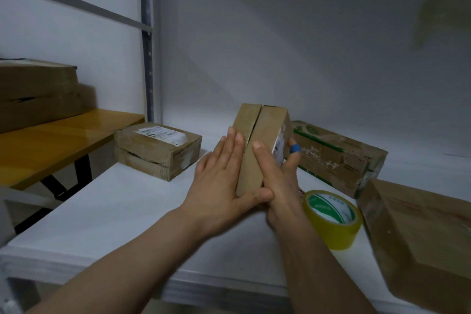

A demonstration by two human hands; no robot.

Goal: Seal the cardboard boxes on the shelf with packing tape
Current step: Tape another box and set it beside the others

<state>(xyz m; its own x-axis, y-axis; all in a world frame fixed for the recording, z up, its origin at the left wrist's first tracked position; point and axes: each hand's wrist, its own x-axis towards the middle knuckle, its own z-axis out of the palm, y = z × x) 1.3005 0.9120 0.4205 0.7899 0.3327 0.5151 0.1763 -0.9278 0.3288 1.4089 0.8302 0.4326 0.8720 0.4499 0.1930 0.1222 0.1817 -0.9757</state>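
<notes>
A small cardboard box [265, 135] stands tilted on the white shelf [114, 211], its two closed flaps facing me with an open seam between them. My left hand [219, 183] lies flat against the box's left flap, fingers straight, thumb under the lower edge. My right hand [277, 181] grips the box's right side, thumb on the right flap and fingers behind; one finger wears a blue cap. A roll of yellow packing tape [331, 219] lies on the shelf just right of my right wrist.
A flat labelled box [156, 150] sits at the back left. A long box with green print [336, 158] lies behind the tape. A large box [420, 242] fills the near right corner. Left of the shelf post [147, 41] is a wooden table [51, 140] bearing stacked boxes [38, 94].
</notes>
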